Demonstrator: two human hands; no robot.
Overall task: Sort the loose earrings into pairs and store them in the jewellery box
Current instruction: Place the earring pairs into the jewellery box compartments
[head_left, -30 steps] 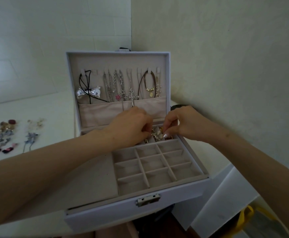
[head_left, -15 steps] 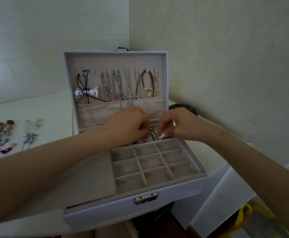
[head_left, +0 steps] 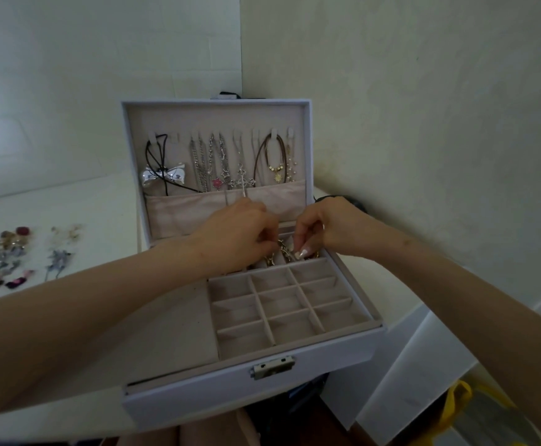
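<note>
**Hands kept at the far row of the box, table earrings untouched**

Nearest, the jewellery box [head_left: 253,405] is seen as it was a second ago. Its lid is raised, the metal latch [head_left: 272,367] sits on the front wall, and the grid of small compartments [head_left: 264,312] on the near right is bare as before. Just beyond the grid, in the far row, both hands have been kept at the gold-coloured pieces [head_left: 279,251]; only a slight narrowing of the gap between them is noted. The left hand [head_left: 240,239] is curled downward over the pieces with its fingertips hidden, so whether anything is held by it cannot be told. The right hand [head_left: 327,226] is bent at the knuckles, with thumb and forefinger pinched on the pieces at their right edge. On the table [head_left: 69,207], well apart to the left, the loose earrings [head_left: 8,255] are laid in the same rows, and none has been taken up. It is judged that one pair is being settled into the far row and that most of the sorting is left to be done. Farthest, the necklaces [head_left: 224,165] are hung in the lid, unchanged.

No brand, label or writing can be read anywhere, and no mark can be made out on the latch
</note>
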